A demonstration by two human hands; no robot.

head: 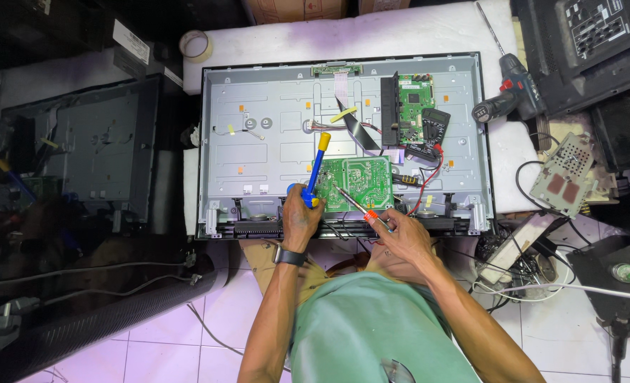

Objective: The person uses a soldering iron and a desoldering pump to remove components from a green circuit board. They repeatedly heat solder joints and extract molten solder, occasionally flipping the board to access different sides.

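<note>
Green circuit board (356, 183) at six o'clock on the grey metal panel (272, 113), with the left hand (300, 213) gripping a blue-and-yellow desoldering pump (316, 169) at its nine o'clock edge and the right hand (398, 235) gripping an orange-collared soldering iron (357, 206) tipped onto it.

White padded bench top (414, 32) carrying an opened flat-screen chassis (272, 99) lying back-up, a cordless drill (511, 91) just right of it, a long thin screwdriver (490, 28) near the upper right corner, a roll of tape (195, 45) at the upper left edge
</note>
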